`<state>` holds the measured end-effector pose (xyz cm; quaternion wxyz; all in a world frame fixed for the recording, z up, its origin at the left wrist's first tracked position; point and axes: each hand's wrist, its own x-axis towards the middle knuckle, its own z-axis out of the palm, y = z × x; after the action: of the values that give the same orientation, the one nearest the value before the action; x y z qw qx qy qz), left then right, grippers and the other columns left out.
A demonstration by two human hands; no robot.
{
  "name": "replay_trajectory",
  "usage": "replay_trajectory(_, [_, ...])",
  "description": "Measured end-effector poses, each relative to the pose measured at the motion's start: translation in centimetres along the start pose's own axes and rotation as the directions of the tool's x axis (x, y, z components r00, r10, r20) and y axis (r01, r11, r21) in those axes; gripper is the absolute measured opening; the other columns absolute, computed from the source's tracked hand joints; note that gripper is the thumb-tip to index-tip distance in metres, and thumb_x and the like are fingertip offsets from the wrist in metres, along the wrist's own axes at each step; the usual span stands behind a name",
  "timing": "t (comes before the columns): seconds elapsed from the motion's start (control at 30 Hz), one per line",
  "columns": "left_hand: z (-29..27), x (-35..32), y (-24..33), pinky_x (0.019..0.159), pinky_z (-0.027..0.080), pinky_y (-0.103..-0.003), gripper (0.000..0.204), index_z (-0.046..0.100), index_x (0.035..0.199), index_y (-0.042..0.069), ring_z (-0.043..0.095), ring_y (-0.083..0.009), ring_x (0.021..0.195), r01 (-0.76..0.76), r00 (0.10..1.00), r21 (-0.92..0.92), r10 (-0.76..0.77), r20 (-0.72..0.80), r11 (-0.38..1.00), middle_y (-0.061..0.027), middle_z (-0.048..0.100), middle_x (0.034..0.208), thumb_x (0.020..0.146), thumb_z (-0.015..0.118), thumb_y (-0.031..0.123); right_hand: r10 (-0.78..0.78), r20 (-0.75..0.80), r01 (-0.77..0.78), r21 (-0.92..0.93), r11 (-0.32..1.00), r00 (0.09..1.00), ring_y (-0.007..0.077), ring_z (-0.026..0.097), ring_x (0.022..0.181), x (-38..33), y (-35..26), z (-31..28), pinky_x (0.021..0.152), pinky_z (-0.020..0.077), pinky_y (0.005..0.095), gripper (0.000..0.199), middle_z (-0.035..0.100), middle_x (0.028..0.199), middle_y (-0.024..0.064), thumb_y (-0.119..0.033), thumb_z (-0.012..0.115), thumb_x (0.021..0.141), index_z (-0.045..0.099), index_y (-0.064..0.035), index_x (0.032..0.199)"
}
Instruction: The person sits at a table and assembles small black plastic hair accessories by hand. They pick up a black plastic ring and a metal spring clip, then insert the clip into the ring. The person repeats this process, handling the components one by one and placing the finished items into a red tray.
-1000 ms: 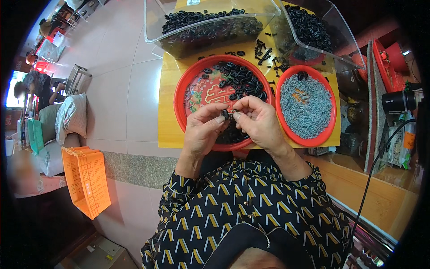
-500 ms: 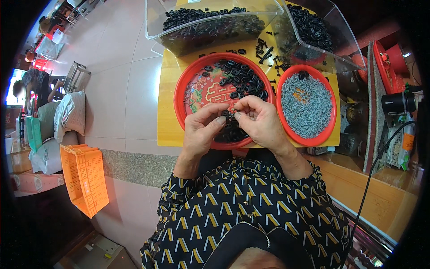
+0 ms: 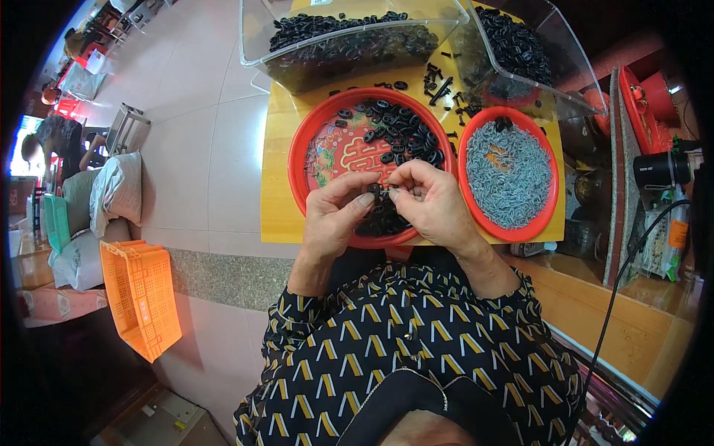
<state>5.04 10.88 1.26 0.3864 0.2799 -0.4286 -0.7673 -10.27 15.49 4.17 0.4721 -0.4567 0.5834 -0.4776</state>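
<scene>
Over the near part of a round red tray [image 3: 300, 163], my two hands meet fingertip to fingertip. My left hand [image 3: 331, 212] pinches a small black plastic piece [image 3: 374, 191] between thumb and fingers. Against it my right hand [image 3: 435, 204] is closed in a pinch on what looks like a small metal screw [image 3: 385, 192], mostly hidden by the fingers. Loose black oval pieces [image 3: 409, 130] lie in the tray's far right and under my hands. To the right stands a second red tray [image 3: 465, 178] full of grey screws [image 3: 513, 189], with a few black pieces at its far end.
Two clear plastic bins, one at the back [image 3: 357, 44] and one at the back right [image 3: 520, 59], hold many black pieces. Black parts [image 3: 442, 91] lie scattered on the yellow table [image 3: 279, 201]. An orange crate [image 3: 141, 297] stands on the floor at left. A black cable hangs at right.
My hands stay in nearly the same place. The black piece and a bit of metal between the fingertips show slightly more now.
</scene>
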Motion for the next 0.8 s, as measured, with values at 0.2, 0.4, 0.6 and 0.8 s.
replay_trajectory(0.2, [-0.21,-0.06,-0.15,0.061,0.04,-0.018,0.027,0.056,0.103,-0.001,0.049,-0.0056,0.071,-0.007,1.0,0.032,0.006,0.009,0.999,0.0002,0.052,0.083,0.077,0.056,-0.004,-0.023,0.01,0.023,-0.023,0.999,1.0,0.003,0.049,0.063,-0.02,0.16,-0.03,0.055,0.0412,0.0191,0.01,0.054,0.071,0.0012,-0.002,0.055,0.076,0.055,0.0012,0.085])
replay_trajectory(0.4, [-0.38,0.0,-0.7,0.062,0.038,-0.018,0.025,0.057,0.101,-0.002,0.048,-0.0061,0.073,-0.079,0.997,0.171,0.076,0.02,0.982,0.0006,0.049,0.083,0.076,0.056,-0.004,-0.022,0.031,0.023,-0.024,0.999,0.999,-0.0013,0.043,0.062,-0.12,-0.06,0.09,0.052,0.0357,0.0137,0.011,0.047,0.071,-0.0046,0.001,0.055,0.076,0.053,0.0009,0.087])
replay_trajectory(0.6, [-0.16,-0.06,-0.62,0.064,0.04,-0.018,0.026,0.057,0.103,-0.002,0.048,-0.006,0.074,-0.047,0.999,0.136,0.043,0.03,0.99,0.0003,0.05,0.085,0.076,0.056,-0.003,0.004,0.049,-0.005,0.018,1.0,0.999,-0.0009,0.042,0.06,-0.13,-0.04,0.12,0.05,0.035,0.0143,0.01,0.046,0.069,-0.0052,0.002,0.054,0.077,0.053,0.0003,0.087])
replay_trajectory(0.8, [0.04,-0.16,-0.53,0.066,0.041,-0.019,0.027,0.055,0.105,-0.002,0.051,-0.0066,0.078,-0.023,0.999,0.131,0.018,0.039,0.991,-0.0011,0.055,0.087,0.078,0.055,-0.002,0.038,0.065,-0.044,0.101,0.994,0.997,0.0011,0.047,0.058,-0.02,0.28,0.18,0.048,0.0379,0.0152,0.01,0.049,0.07,-0.0027,0.001,0.055,0.078,0.052,0.0,0.087])
